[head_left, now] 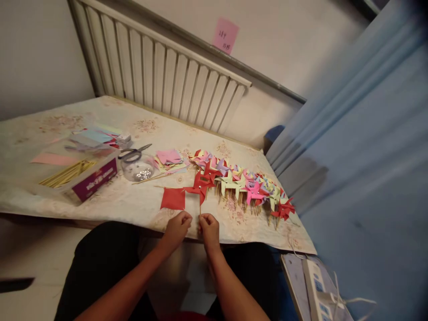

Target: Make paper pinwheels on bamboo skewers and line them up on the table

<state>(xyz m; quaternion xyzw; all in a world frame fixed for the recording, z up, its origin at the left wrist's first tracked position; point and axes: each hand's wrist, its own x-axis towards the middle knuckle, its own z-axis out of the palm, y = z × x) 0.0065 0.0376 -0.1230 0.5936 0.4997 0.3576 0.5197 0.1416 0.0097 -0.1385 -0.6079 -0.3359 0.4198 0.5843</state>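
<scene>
Head camera, lower centre of the frame: both hands meet at the near table edge (pixel 100 209). The right hand (pixel 209 227) pinches the foot of a thin wooden stick (pixel 200 208) that carries a red paper pinwheel (pixel 199 186); the left hand (pixel 177 226) is curled shut beside it, its contents hidden. Judging by this, the pinwheel is being fixed to its stick; next it needs a steady hold. A flat red paper square (pixel 173 199) lies just left, finished pinwheels (pixel 247 185) to the right.

Two hands (pixel 192 229) show at the table edge. On the table lie one pair of scissors (pixel 133 153), one clear bowl (pixel 138 168), one red paper square (pixel 173 199) and over a dozen pinwheels (pixel 244 183).
</scene>
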